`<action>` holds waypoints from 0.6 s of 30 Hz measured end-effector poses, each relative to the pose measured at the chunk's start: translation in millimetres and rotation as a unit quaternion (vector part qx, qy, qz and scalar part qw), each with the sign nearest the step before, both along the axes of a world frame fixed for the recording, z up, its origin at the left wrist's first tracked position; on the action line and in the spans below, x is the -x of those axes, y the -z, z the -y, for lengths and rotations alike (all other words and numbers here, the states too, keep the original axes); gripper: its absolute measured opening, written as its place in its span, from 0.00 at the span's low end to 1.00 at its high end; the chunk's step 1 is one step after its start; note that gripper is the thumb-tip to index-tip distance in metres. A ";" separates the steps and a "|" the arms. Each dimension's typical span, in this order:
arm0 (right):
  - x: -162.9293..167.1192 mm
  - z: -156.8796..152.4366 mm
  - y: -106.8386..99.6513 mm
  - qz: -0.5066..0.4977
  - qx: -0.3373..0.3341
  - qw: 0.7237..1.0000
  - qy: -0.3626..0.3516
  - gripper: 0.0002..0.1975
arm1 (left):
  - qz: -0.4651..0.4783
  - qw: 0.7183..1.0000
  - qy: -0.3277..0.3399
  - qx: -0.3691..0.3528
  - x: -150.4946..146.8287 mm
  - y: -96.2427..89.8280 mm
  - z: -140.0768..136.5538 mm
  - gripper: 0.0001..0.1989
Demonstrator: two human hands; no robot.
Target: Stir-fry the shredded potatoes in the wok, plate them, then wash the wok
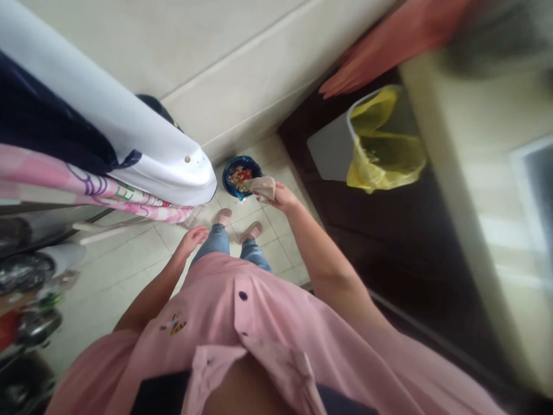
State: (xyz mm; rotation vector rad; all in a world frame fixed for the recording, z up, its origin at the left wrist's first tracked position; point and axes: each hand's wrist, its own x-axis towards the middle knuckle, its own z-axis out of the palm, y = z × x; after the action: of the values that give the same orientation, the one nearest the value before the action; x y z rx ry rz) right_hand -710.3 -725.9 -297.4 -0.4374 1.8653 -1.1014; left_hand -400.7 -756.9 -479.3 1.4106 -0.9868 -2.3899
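Note:
My right hand is closed around a flat beige object with a rounded edge; its exact kind is unclear. In this view the object overlaps the right side of a round bin with a blue bag lining on the floor. Colourful scraps, red, yellow and whitish, lie inside that bin. On the other side, my left hand hangs near my leg with its fingers loosely stretched and nothing in them.
Hanging cloths jut in from the left. At the right, a container lined with a yellow bag hangs on dark cabinet fronts, below a pale countertop. A red cloth hangs above it. Tiles cover the floor.

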 end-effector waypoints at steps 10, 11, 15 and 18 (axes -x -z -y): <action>-80.2 -127.1 -29.5 0.178 0.209 0.953 0.127 0.28 | -0.279 0.936 0.118 -0.180 191.4 -131.4 21.8 0.27; -85.8 -135.5 -24.5 0.179 0.212 0.950 0.143 0.28 | -0.268 0.945 0.093 -0.160 204.0 -138.9 22.5 0.24; -99.6 -161.6 13.5 0.179 0.202 0.936 0.226 0.23 | -0.211 0.971 0.110 -0.035 243.2 -163.7 19.1 0.17; -110.3 -175.2 42.6 0.183 0.242 0.906 0.296 0.19 | -0.203 0.962 0.164 0.078 254.3 -182.6 -6.3 0.15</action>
State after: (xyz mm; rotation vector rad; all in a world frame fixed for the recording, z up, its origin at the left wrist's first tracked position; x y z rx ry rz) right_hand -599.9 -550.7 -340.0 0.0904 1.3996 -1.9266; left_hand -654.9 -750.7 -296.7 0.7008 -1.3331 -2.6031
